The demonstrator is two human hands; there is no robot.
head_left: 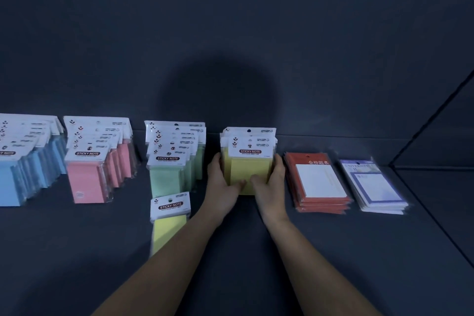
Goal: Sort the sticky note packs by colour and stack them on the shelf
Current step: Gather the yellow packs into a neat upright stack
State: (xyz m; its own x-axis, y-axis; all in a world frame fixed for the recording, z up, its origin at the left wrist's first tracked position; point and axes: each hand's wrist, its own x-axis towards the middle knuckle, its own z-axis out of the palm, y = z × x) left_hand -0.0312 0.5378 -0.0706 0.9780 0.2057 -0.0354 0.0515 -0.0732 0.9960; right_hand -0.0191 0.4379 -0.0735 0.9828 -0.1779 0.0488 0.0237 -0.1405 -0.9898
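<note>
The yellow stack (250,169) stands on the dark shelf (333,251), clasped between the left hand (223,187) and right hand (270,187), fingers curled round its sides and thumbs on its front. Its label reads "STICKY NOTE". A loose yellow pack (170,215) with the same label lies just left.

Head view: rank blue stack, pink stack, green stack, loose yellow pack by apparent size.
1. blue stack (cropped) and pink stack: too alike.
2. green stack.
3. loose yellow pack, partly hidden.
</note>
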